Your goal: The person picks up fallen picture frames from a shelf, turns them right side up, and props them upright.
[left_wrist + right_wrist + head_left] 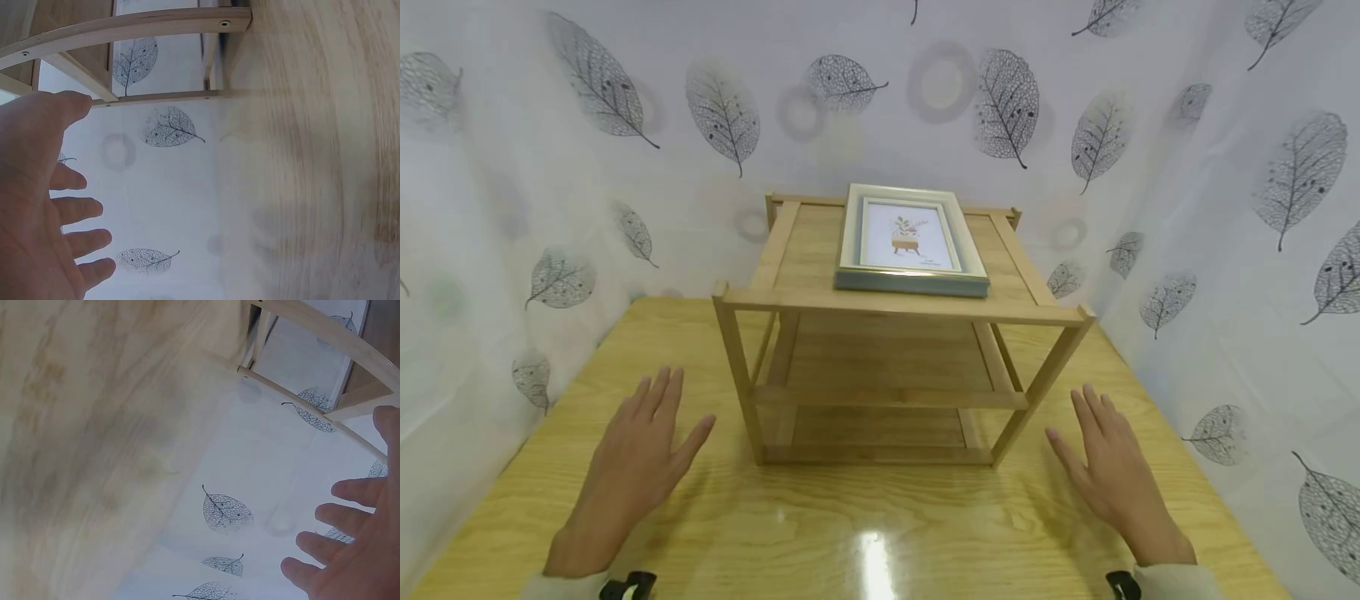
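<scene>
Left of a wooden shelf rack (880, 305), my left hand (636, 462) hovers over the table with straight fingers and holds nothing. On the rack's other side my right hand (1105, 467) is held the same way, thumb toward the rack. Neither hand touches the rack. A picture frame (973, 242) with a pale border and a small plant picture lies flat on the top shelf. The left wrist view has the left hand (37, 200) beside a rack leg and rails (156, 24). In the right wrist view, the right hand (362, 537) is near similar rails (331, 337).
The rack stands on a light wood-grain table (820, 525) and has lower shelves (887, 358) under the top one. A white curtain (880, 125) printed with grey leaves surrounds the table at the back and sides.
</scene>
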